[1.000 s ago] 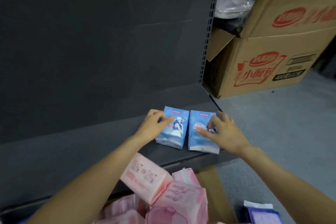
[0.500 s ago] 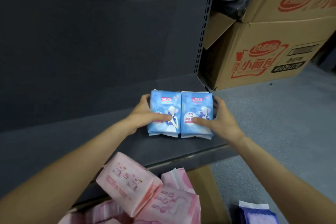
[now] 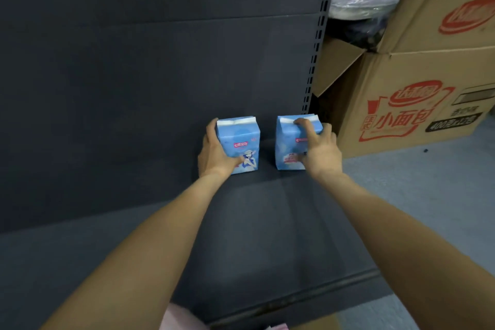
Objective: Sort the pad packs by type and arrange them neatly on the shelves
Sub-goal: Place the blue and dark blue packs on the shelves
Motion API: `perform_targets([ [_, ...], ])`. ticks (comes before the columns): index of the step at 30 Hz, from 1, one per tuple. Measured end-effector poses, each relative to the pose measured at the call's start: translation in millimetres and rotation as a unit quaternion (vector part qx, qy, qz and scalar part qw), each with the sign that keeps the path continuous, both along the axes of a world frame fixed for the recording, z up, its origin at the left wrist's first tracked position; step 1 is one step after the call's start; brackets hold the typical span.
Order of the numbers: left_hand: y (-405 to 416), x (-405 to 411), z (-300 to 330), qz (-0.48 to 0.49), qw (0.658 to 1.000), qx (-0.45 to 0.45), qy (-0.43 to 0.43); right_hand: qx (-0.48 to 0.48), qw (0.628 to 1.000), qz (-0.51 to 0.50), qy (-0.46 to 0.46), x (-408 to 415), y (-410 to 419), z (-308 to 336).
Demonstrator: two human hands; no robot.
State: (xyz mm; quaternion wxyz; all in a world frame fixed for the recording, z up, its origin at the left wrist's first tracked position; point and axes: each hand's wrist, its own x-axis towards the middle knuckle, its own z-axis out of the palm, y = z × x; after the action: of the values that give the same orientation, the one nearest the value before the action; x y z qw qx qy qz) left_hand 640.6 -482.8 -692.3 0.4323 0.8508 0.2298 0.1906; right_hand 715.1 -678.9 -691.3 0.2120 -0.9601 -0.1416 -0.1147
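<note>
Two blue pad packs stand upright at the back of the shelf (image 3: pixel 267 222), a gap between them. The left hand (image 3: pixel 214 153) grips the left pack (image 3: pixel 241 142); the right hand (image 3: pixel 318 147) pinches the right pack (image 3: pixel 288 142). Closing the gap calls for sideways slides.

I'm in a shop stockroom or store aisle: dark metal retail shelving (image 3: pixel 267 236) with a slotted upright (image 3: pixel 318 35), printed cardboard shipping cartons (image 3: pixel 417 104) stacked beside it on grey floor (image 3: pixel 428 195).
</note>
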Motion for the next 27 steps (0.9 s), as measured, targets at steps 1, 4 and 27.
perform_targets([
  [1, 2.5, 6.6, -2.0, -0.003, 1.0, 0.009, 0.001, -0.013, 1.0, -0.013, -0.006, 8.5, 3.9, -0.2],
  [4, 8.4, 24.2, -5.9, -0.005, 0.999, 0.04, 0.008, -0.054, 0.998, -0.023, 0.006, 28.3, 10.5, 0.9],
  [27, 13.1, -3.6, 35.4, 0.029, 0.986, 0.011, 0.163, -0.146, 0.986, 0.076, 0.0, -37.0, 0.3, 53.7],
])
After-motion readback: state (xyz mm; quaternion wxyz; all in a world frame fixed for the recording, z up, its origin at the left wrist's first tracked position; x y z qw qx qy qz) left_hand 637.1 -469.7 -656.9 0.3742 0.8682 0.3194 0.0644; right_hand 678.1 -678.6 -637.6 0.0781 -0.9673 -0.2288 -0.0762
